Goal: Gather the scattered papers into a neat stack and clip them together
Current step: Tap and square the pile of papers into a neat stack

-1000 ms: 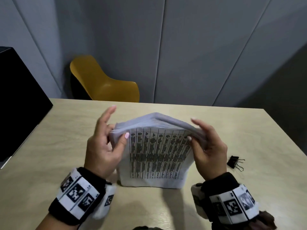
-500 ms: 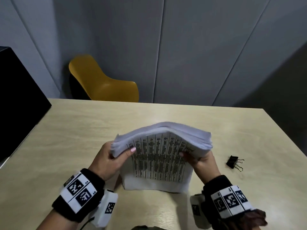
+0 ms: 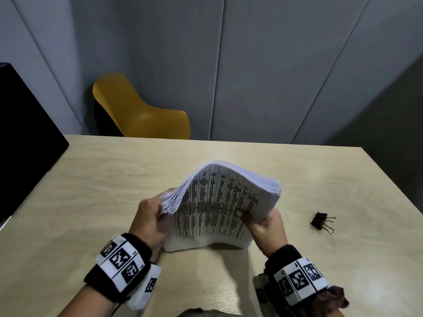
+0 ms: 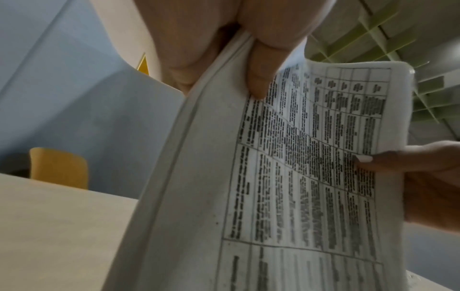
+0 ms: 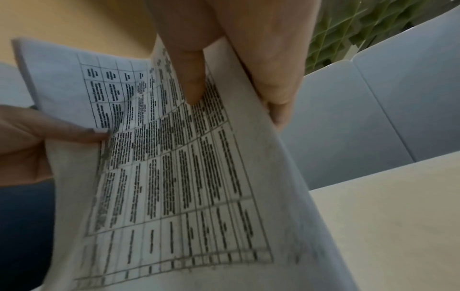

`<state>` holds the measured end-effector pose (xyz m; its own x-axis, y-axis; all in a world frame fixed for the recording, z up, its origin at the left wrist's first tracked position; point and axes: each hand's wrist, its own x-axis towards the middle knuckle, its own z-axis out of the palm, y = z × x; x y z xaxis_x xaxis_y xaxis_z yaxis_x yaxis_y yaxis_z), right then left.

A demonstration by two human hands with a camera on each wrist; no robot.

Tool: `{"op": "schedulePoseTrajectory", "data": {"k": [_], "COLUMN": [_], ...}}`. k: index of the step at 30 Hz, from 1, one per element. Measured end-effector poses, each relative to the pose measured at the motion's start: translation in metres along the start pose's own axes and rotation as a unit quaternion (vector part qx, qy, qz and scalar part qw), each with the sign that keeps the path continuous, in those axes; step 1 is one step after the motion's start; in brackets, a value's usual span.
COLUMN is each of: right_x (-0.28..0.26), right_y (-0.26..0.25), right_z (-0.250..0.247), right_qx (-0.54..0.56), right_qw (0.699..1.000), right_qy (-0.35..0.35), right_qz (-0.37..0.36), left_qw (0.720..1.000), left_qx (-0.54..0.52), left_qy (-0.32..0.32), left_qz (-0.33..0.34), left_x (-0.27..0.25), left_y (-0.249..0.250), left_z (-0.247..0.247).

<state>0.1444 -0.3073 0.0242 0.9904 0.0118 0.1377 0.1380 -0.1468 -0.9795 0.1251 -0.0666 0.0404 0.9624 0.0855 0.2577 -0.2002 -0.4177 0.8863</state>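
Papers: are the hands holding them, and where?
Yes. The left hand grips the paper stack by its left edge, the right hand by its right edge.

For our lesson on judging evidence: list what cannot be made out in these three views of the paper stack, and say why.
- Printed table text on the paper stack: blurred in every view.
- Left hand fingers: hidden behind the stack in the head view.
- Binder clip: too small to tell its jaw state; absent from both wrist views.
- Chair legs: hidden behind the table.

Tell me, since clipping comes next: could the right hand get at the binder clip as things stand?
Probably not yet: the right hand grips the paper stack. The binder clip lies unobstructed on the table beside it.
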Motion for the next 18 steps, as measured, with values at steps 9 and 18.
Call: {"op": "schedulePoseTrajectory", "data": {"k": [9,18], "right_x": [-0.011,0.003], "right_y": [0.018,0.015], "right_z": [-0.004,-0.012], "right_qx": [0.123,0.316], "right_qw": [0.973,0.938], "right_qy": [0.112,-0.025], "right_qz": [0.163,0.141], "left_qw": [0.944,0.845], "left_qx": [-0.264,-0.489], "left_qy": [0.155,0.076], "left_qz": [-0.126,-0.201], "left_x": [0.007,0.002], "left_y": [0.004,-0.027], "left_z": [-0.003,0.0]}}
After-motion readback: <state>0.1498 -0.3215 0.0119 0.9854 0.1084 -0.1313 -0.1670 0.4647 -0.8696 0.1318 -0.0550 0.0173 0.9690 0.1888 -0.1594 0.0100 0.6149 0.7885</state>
